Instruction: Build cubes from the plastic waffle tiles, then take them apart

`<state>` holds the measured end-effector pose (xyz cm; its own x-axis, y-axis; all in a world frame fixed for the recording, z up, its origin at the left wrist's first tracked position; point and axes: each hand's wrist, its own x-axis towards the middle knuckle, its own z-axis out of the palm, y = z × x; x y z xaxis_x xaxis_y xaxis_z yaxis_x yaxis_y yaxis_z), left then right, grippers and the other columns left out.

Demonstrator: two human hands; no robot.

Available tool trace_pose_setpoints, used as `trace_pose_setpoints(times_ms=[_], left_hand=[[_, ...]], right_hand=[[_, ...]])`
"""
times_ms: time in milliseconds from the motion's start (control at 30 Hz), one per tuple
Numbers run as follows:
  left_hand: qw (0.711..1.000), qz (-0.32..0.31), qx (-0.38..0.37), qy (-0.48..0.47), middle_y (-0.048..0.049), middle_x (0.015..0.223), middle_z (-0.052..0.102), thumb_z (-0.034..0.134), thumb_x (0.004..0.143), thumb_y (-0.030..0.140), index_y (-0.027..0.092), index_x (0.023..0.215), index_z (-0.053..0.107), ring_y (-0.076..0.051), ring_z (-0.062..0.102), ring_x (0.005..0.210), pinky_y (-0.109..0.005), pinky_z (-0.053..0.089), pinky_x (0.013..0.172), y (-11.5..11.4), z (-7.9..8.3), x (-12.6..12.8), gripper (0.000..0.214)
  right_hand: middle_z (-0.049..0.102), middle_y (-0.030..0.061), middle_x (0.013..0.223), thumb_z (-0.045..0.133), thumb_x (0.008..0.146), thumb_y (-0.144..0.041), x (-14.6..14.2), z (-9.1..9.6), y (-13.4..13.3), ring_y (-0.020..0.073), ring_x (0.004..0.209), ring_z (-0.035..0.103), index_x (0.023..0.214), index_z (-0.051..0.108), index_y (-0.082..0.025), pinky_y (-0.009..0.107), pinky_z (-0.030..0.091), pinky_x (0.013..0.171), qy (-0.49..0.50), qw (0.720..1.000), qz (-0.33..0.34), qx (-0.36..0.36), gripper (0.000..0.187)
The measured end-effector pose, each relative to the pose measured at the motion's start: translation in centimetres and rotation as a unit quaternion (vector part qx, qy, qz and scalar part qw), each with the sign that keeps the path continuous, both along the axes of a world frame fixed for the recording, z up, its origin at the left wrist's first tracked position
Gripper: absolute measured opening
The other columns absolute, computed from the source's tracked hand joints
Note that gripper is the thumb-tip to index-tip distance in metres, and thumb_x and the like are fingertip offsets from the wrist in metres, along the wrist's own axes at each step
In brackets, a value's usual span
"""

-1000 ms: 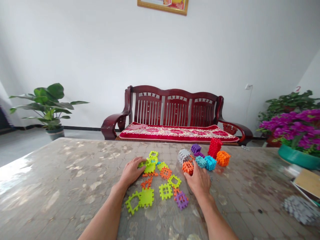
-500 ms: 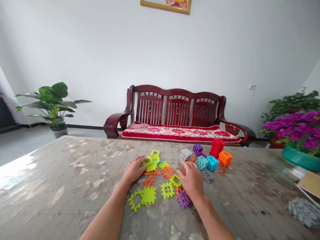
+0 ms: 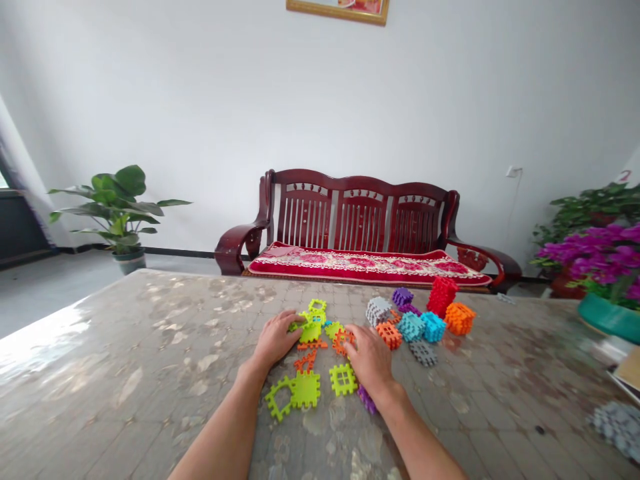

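Flat toothed plastic tiles lie scattered mid-table: green ones point(image 3: 343, 379), orange ones point(image 3: 306, 361) and a purple one point(image 3: 367, 400). My left hand point(image 3: 274, 340) rests palm down with its fingers curled over a green tile point(image 3: 311, 331). My right hand point(image 3: 369, 359) lies flat over the tiles, fingertips on an orange tile point(image 3: 341, 338). Behind them stand assembled cubes: orange point(image 3: 389, 334), teal point(image 3: 423, 327), grey point(image 3: 378, 310), purple point(image 3: 403, 297), a larger orange one point(image 3: 459, 318) and a red tower point(image 3: 442, 296).
The table point(image 3: 125, 380) has a glossy marbled top. A loose grey tile point(image 3: 424, 353) lies right of my hand, a grey pile point(image 3: 618, 427) at the right edge. A pot of purple flowers point(image 3: 607, 280) stands far right. A wooden bench point(image 3: 360, 233) and a leafy plant point(image 3: 120, 207) sit behind.
My right hand let go of the small orange cube and moved left onto the flat tiles. The left hand stayed on the green tile. The view panned slightly left.
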<state>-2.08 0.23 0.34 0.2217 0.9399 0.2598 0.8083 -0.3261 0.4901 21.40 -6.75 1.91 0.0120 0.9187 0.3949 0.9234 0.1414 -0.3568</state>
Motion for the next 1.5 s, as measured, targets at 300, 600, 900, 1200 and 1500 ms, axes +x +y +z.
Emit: trace_pose_setpoints(times_ms=[300, 600, 900, 1200, 1500], left_hand=[[1.0, -0.002, -0.002, 0.004, -0.0031, 0.131, 0.063, 0.057, 0.08, 0.025, 0.028, 0.107, 0.071, -0.021, 0.056, 0.121, -0.034, 0.037, 0.107, -0.3, 0.5, 0.1, 0.031], [1.0, -0.003, 0.003, 0.006, -0.0045, 0.13, 0.063, 0.056, 0.081, 0.028, 0.027, 0.108, 0.07, -0.022, 0.056, 0.122, -0.033, 0.038, 0.106, 0.0, 0.1, 0.0, 0.031], [1.0, 0.0, -0.006, 0.007, -0.0056, 0.133, 0.061, 0.056, 0.081, 0.029, 0.027, 0.111, 0.069, -0.022, 0.055, 0.123, -0.035, 0.036, 0.108, 0.1, 0.0, -0.1, 0.033], [1.0, 0.001, 0.0, 0.005, -0.0047, 0.132, 0.063, 0.056, 0.081, 0.026, 0.027, 0.108, 0.071, -0.022, 0.058, 0.119, -0.035, 0.038, 0.107, -0.4, 0.7, 0.2, 0.031], [1.0, 0.005, 0.002, 0.011, -0.0051, 0.133, 0.062, 0.055, 0.081, 0.026, 0.027, 0.109, 0.071, -0.022, 0.059, 0.119, -0.034, 0.038, 0.107, -0.3, 0.5, 0.1, 0.032]], right_hand=[[0.071, 0.0056, 0.1, 0.043, 0.077, -0.006, 1.1, -1.0, 0.6, 0.0191, 0.097, 0.065, 0.09, 0.071, -0.022, 0.032, 0.049, 0.091, 0.146, 0.986, 0.069, 0.038, 0.034], [0.066, 0.0108, 0.118, 0.061, 0.068, -0.013, 1.3, -1.2, 0.4, 0.0234, 0.112, 0.061, 0.104, 0.071, -0.017, 0.034, 0.047, 0.099, 0.137, 0.988, 0.069, -0.019, 0.038], [0.069, 0.0066, 0.106, 0.06, 0.07, -0.013, 0.5, -1.2, 0.4, 0.0213, 0.103, 0.062, 0.1, 0.068, -0.02, 0.032, 0.047, 0.093, 0.148, 0.987, 0.043, 0.04, 0.032], [0.067, 0.0103, 0.111, 0.059, 0.074, -0.033, 5.7, 0.0, -0.3, 0.0277, 0.102, 0.057, 0.121, 0.06, -0.018, 0.039, 0.04, 0.093, 0.124, 0.969, -0.16, 0.14, 0.05], [0.066, 0.0104, 0.116, 0.059, 0.073, -0.034, 7.4, -1.0, -0.4, 0.0293, 0.101, 0.057, 0.129, 0.054, -0.017, 0.038, 0.039, 0.088, 0.092, 0.967, -0.218, 0.098, 0.058]])
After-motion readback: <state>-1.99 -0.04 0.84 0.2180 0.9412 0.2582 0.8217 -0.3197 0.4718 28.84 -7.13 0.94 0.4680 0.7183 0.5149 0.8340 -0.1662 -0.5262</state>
